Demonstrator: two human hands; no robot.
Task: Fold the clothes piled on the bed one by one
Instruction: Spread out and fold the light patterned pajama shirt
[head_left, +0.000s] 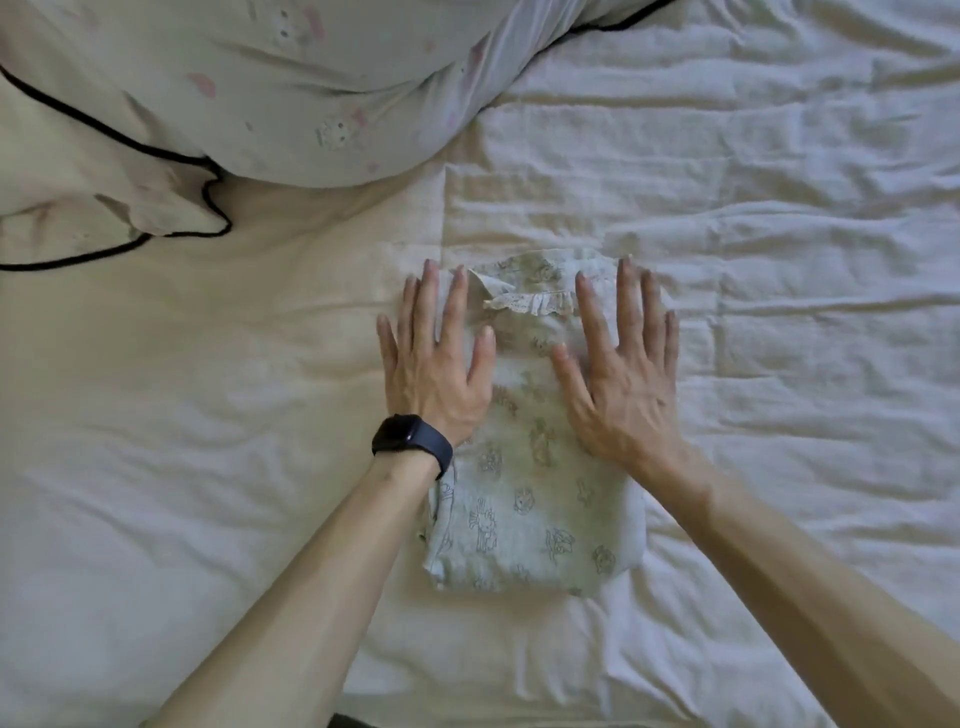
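**Folded garment, pressing flat**

Printed garment (535, 509) lies folded mid-bed (779, 208). Left hand (439, 374) and right hand (623, 384), fingers straight and spread, press its far half, gripping nothing. Soft, light, limp: lift from under both side edges. Pillow (260, 93) beyond.

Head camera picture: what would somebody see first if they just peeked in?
The left hand and the right hand press flat on a folded printed garment in the middle of the bed. A black watch sits on the left wrist. A big pillow lies at the top left on the wrinkled sheet.
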